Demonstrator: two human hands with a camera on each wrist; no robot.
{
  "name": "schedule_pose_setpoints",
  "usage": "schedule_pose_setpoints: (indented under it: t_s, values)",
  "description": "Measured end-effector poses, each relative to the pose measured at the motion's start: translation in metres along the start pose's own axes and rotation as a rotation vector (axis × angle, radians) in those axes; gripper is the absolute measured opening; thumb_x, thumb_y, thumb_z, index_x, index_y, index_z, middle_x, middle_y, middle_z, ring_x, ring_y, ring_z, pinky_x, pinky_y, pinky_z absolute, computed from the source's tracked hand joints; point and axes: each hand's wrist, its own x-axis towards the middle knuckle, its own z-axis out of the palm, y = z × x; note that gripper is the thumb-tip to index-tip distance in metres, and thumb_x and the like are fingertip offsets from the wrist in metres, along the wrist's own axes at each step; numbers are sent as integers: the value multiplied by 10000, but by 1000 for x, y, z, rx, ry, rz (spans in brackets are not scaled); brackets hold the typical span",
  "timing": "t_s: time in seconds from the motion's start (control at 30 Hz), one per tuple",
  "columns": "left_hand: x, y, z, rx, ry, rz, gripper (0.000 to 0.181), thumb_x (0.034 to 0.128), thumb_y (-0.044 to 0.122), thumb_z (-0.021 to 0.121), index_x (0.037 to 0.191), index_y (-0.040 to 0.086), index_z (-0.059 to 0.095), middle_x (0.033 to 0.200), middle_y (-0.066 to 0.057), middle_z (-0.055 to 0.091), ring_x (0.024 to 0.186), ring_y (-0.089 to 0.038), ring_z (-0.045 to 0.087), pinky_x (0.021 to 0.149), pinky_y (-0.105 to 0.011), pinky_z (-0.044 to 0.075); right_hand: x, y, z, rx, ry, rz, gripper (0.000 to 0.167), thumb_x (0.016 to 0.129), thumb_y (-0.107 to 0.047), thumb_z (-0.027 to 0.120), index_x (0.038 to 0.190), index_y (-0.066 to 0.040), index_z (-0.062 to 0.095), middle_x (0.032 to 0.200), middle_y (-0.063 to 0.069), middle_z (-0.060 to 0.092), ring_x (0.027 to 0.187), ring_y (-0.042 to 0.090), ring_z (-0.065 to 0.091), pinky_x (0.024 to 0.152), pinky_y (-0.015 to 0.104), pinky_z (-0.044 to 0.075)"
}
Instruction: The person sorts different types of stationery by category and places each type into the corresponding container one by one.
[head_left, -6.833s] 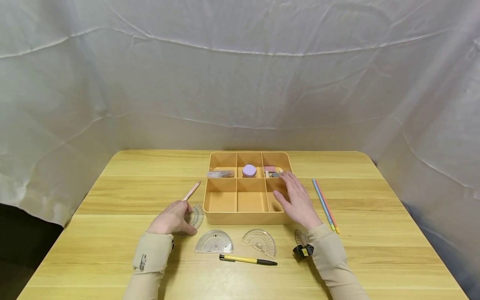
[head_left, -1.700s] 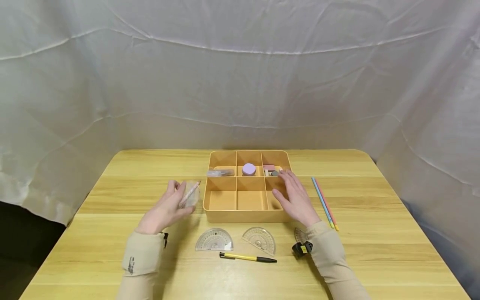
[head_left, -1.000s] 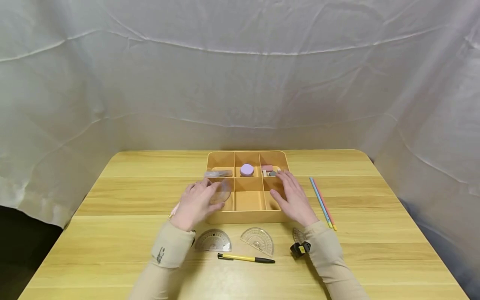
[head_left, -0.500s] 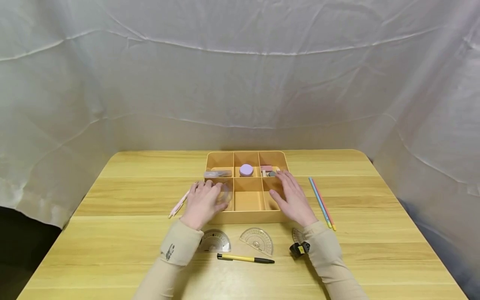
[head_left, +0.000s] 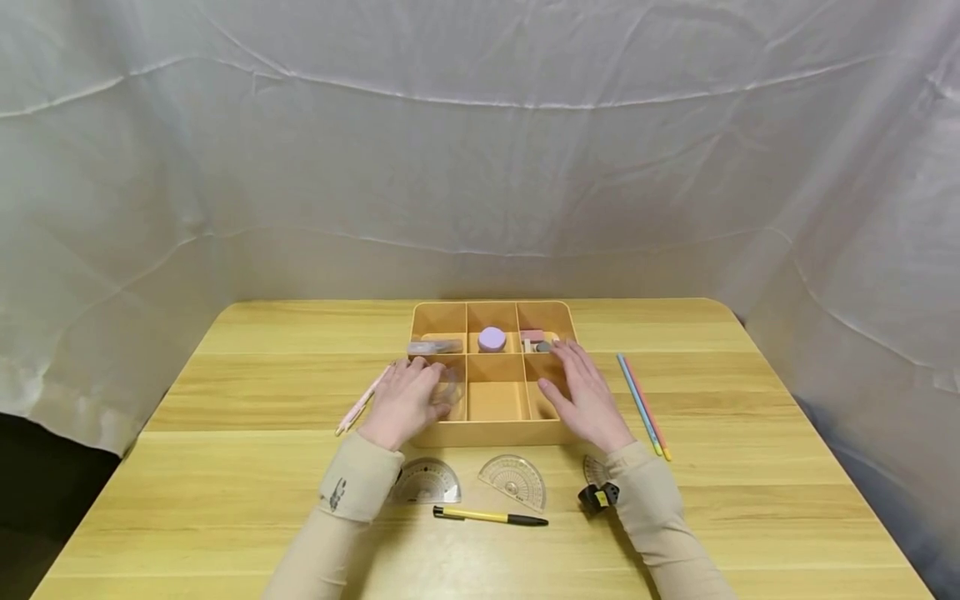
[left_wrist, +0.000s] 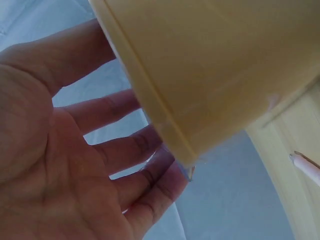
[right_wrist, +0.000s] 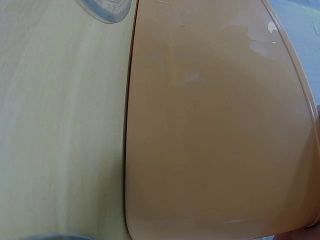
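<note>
My left hand (head_left: 407,398) reaches over the left rim of the orange six-compartment box (head_left: 495,433), into its front-left compartment. A clear protractor (head_left: 452,392) shows blurred between its thumb and fingers. In the left wrist view the fingertips go out of sight behind the box wall (left_wrist: 200,75). My right hand (head_left: 588,400) rests on the right rim with fingers extended, the thumb over the front-right compartment. In the right wrist view the box side (right_wrist: 215,120) fills most of the picture, with a bit of finger at the lower right corner.
Back compartments hold a clear case (head_left: 437,347), a purple round item (head_left: 491,339) and pink and grey erasers (head_left: 534,337). Protractors (head_left: 426,482) and a yellow pen (head_left: 487,517) lie in front. Pink pens (head_left: 360,404) lie left, blue (head_left: 637,404) and red pencils (head_left: 651,408) right.
My left hand lifts a protractor from the table left of the box and carries it right into the front-left compartment, where it now sits lower. The right hand stays put.
</note>
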Motion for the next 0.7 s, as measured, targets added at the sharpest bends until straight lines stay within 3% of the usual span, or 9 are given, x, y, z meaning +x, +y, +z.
schedule_pose_setpoints:
  t_s: [0.2,0.37,0.47,0.7]
  values:
    - [-2,4,4,39,53,-14,515,821,309,828,1216,24,663,1080,-198,674,1086,-417,594,1108,-596,417,1,0,1,4,8,-8,622,1030,-305,532,1521,38,364,1631,223,312,1540,420,208,1262,592,167]
    - [-3,6,9,60,88,-32,378,831,338,817,1063,65,697,1032,-202,672,1055,-438,590,1107,-618,378,2,1,1,4,11,-15,619,1031,-303,532,1519,39,366,1633,227,306,1541,419,206,1262,591,171]
    - [-3,6,9,30,65,-55,354,831,340,816,1046,88,689,1033,-183,666,1084,-438,593,1131,-620,334,2,2,1,3,12,-14,618,1031,-303,530,1519,39,366,1633,226,305,1542,416,204,1260,593,175]
    - [4,5,7,14,-58,-110,539,820,398,808,1234,87,660,1161,-178,658,1238,-396,560,1218,-619,226,1,3,0,-3,2,-13,622,1033,-303,525,1526,35,353,1637,225,297,1543,419,197,1261,594,170]
